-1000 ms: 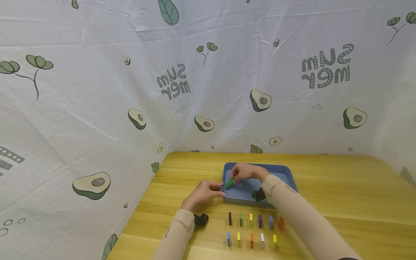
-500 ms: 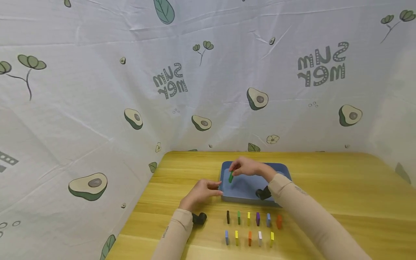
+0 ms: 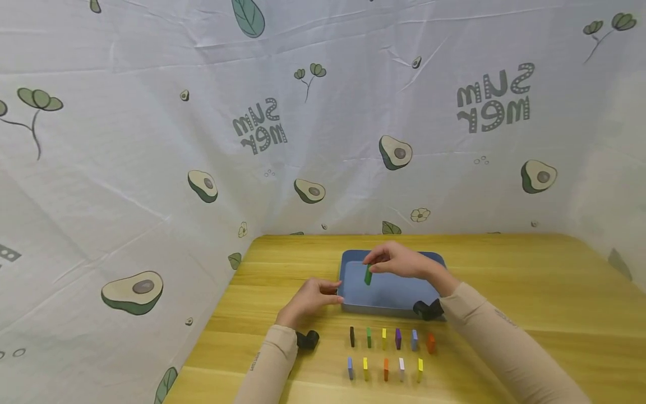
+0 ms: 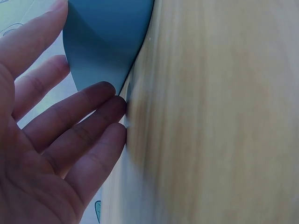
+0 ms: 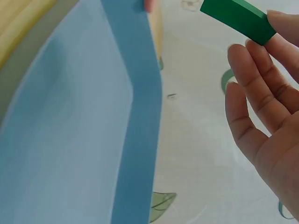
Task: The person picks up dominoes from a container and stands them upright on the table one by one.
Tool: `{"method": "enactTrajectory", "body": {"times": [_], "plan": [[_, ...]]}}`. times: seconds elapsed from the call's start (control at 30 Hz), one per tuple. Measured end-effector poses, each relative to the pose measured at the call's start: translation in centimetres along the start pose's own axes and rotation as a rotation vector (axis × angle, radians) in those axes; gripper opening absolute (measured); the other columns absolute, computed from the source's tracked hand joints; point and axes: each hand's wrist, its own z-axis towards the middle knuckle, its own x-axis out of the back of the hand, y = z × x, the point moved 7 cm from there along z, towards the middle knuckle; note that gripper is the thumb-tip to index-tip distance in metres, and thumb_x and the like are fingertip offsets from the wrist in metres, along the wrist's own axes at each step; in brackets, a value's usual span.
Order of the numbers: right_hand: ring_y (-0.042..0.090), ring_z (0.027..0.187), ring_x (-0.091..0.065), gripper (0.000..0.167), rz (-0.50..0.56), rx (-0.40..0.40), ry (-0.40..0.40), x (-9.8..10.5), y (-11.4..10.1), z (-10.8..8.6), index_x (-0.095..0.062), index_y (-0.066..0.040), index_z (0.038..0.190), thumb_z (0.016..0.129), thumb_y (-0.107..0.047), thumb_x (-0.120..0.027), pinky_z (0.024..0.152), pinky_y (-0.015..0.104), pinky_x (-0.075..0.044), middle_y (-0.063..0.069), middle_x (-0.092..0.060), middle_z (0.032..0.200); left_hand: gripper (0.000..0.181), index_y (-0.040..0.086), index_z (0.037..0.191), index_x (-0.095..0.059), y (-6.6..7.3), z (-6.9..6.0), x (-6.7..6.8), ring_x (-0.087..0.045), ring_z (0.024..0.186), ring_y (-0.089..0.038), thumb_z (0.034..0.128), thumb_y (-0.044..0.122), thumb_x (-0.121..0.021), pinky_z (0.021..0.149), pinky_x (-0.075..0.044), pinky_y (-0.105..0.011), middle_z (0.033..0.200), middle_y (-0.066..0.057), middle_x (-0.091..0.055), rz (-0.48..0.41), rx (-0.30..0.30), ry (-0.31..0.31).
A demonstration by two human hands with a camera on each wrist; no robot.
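My right hand [image 3: 400, 261] pinches a green domino block [image 3: 368, 275] by its upper end, and the block hangs over the blue tray [image 3: 398, 306]. In the right wrist view the thumb and index finger hold the green block [image 5: 240, 17] near one end while the other fingers spread loosely. At the tray's left side is my left hand [image 3: 312, 297], its fingertips against the outer wall. The left wrist view has these fingers [image 4: 79, 116] loosely extended beside the tray wall [image 4: 107, 46], holding nothing.
In front of the tray, two rows of small upright blocks stand on the wooden table [image 3: 504, 280], among them a black block [image 3: 351, 336], a purple block [image 3: 398, 339] and a white block [image 3: 401, 369]. A printed white cloth [image 3: 348, 123] hangs behind.
The right hand has lifted the green block from near the tray's left inner side and moved it right, turning it more upright. The left hand keeps its place at the tray.
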Motion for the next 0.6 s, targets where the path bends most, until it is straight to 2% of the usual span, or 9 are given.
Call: {"method": "enactTrajectory", "body": {"times": [0.13,0.3,0.5,0.6], "plan": [[0.024,0.101,-0.07,0.027,-0.01,0.005,0.026,0.3,-0.5,-1.6,-0.068,0.0,0.122,0.1,-0.014,-0.062,0.088,0.036,-0.058,0.017,-0.07,0.117,0.048,0.017,0.132,-0.067,0.1,-0.1,0.0,-0.063,0.124,-0.022,0.0888,0.035,-0.077,0.103,-0.052,-0.041,0.137,-0.004,-0.065,-0.002,0.003,0.004],[0.026,0.094,-0.069,0.026,0.01,0.024,0.046,0.4,-1.2,-3.7,-0.069,-0.001,0.121,0.099,-0.013,-0.063,0.081,0.03,-0.057,0.017,-0.069,0.114,0.049,0.017,0.133,-0.066,0.1,-0.2,-0.1,-0.063,0.125,-0.022,0.0888,0.035,-0.077,0.104,-0.052,-0.04,0.138,-0.003,-0.064,0.001,-0.006,-0.005],[0.009,0.092,-0.067,0.023,0.044,0.036,0.096,0.3,-2.2,-6.5,-0.069,-0.002,0.116,0.097,-0.015,-0.067,0.079,0.025,-0.057,0.015,-0.068,0.113,0.05,0.018,0.134,-0.065,-0.1,-0.3,-0.1,-0.061,0.126,-0.022,0.0891,0.036,-0.076,0.105,-0.051,-0.042,0.139,-0.003,-0.063,-0.001,-0.005,-0.008],[0.004,0.094,-0.064,0.018,0.049,0.083,0.105,0.5,-2.7,-8.1,-0.07,-0.004,0.113,0.096,-0.011,-0.067,0.079,0.025,-0.057,0.01,-0.067,0.111,0.05,0.018,0.135,-0.065,0.0,-0.1,0.1,-0.062,0.126,-0.022,0.0891,0.035,-0.076,0.105,-0.051,-0.042,0.138,-0.003,-0.064,0.004,-0.006,-0.006]]}}
